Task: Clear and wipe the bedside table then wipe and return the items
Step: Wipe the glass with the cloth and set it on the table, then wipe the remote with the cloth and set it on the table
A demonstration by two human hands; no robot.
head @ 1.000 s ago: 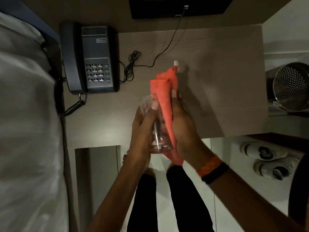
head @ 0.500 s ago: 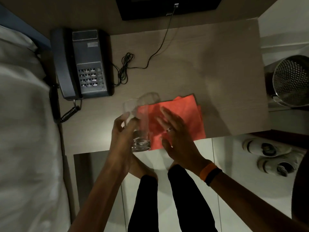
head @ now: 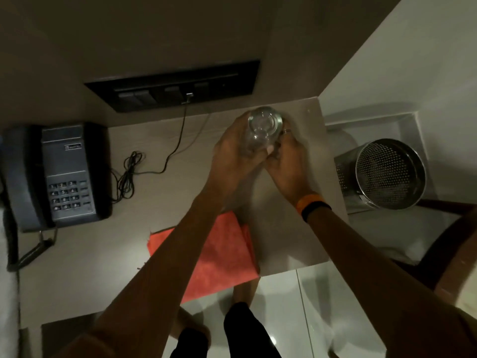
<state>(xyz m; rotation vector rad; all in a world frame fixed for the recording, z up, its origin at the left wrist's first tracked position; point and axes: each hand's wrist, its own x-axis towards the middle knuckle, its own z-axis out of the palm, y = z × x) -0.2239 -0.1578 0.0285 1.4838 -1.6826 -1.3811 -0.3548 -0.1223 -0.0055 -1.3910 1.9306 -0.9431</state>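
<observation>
Phone (head: 64,174) at table's (head: 85,275) left edge, cord (head: 129,174) coiled beside it; red cloth (head: 219,257) flat at front edge, under left forearm. Left hand (head: 232,156) and right hand (head: 289,161) both grasp glass (head: 263,125) at far right corner. Step: returning wiped glass. Whether base touches table, cannot tell. Next: set it upright, loosen both hands without tipping it

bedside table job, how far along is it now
Looks done: the table holds little, and the orange cloth lies flat at its front edge. In hand: left hand and right hand hold the glass over the back right corner. Left: setting it down; other items unseen.
</observation>
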